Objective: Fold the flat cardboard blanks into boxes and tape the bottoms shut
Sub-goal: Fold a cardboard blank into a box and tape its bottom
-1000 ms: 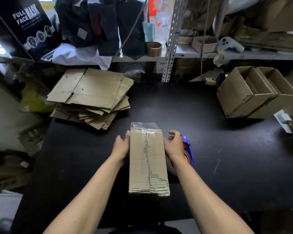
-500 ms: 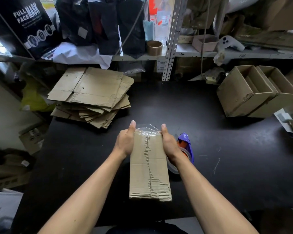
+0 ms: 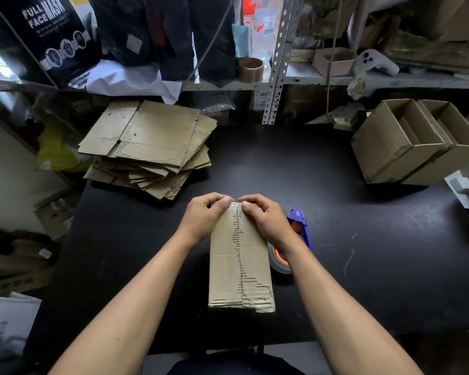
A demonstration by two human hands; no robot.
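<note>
A folded cardboard box [image 3: 240, 266] stands bottom-up on the black table [image 3: 363, 253] in front of me, its centre seam covered by clear tape. My left hand [image 3: 205, 216] and my right hand [image 3: 266, 220] curl over the box's far end, thumbs meeting at the crinkled tape end [image 3: 234, 205] and pressing it down. A purple tape dispenser [image 3: 295, 239] lies just right of the box, partly hidden by my right wrist. A stack of flat cardboard blanks [image 3: 149, 147] lies at the back left of the table.
Two open finished boxes [image 3: 417, 142] stand at the back right. A metal shelf [image 3: 309, 79] behind the table holds a tape roll [image 3: 251, 69], bags and a small carton. Clutter and cartons sit on the floor at the left.
Both hands slid from the box's sides to its far end and came together over the tape, curling their fingers over the edge. The loose tape end is now folded down.
</note>
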